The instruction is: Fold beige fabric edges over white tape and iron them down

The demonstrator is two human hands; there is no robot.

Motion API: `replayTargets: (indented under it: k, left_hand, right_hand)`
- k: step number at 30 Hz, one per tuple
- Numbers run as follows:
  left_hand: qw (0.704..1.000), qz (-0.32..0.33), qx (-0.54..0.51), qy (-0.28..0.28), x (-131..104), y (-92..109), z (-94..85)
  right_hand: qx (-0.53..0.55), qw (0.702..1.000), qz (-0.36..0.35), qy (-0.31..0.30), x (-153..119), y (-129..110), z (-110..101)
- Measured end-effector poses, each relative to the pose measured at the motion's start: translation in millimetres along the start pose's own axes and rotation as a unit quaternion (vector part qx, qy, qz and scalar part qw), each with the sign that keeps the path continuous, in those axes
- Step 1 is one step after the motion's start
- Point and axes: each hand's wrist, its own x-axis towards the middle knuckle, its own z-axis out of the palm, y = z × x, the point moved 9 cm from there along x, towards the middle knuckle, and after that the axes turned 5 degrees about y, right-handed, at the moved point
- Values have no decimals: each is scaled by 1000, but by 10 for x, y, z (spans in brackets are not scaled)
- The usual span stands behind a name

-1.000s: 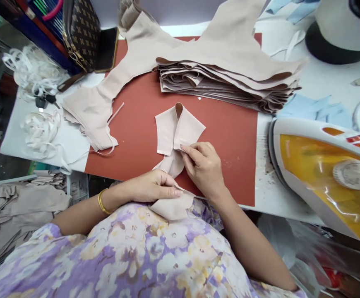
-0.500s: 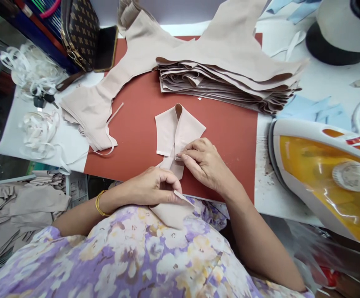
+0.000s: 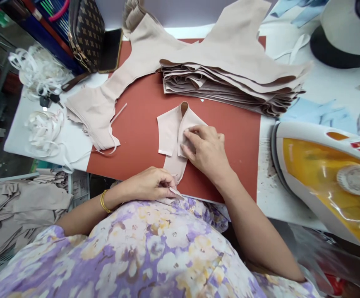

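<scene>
A folded beige fabric piece (image 3: 168,130) lies on the red-brown board (image 3: 133,153), with a rounded fold at its far end and a strip running toward me. My right hand (image 3: 209,151) rests over its right flap, thumb and fingers bent onto the cloth edge; whether they pinch it is hard to see. At the board's front edge, my left hand (image 3: 153,184) pinches the near end of the beige strip (image 3: 176,167) between thumb and fingers. Part of that end is hidden behind the fingers and my floral garment.
A stack of beige cut fabric (image 3: 229,82) lies behind, with more beige pieces (image 3: 94,114) to the left. An iron (image 3: 332,178) sits at right. White tape bundles (image 3: 45,130), a patterned pouch (image 3: 87,35) and a phone (image 3: 111,49) are at left. A crate of fabric (image 3: 27,207) stands below.
My left hand has drawn the loose end lower, and the strip now lies straighter below the folded piece. My right hand has shifted slightly up and right along the flap.
</scene>
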Motion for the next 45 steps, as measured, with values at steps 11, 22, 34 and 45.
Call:
replayTargets:
  k: [11,22,34,45]
  left_hand:
    - [999,-5,-17,34,9,12,-105]
    - [955,-43,-177,234,153,15,-449]
    - [954,-93,68,277,441,-81,-375]
    - [936,-153,159,275,394,-46,-352]
  right_hand:
    - [46,997,-44,53,-355,-160,-86]
    - [148,981,-30,118,-493,-97,-316]
    - [111,984,-62,125,-826,-106,-346]
    - [89,986,-10,142,-957,-60,-382]
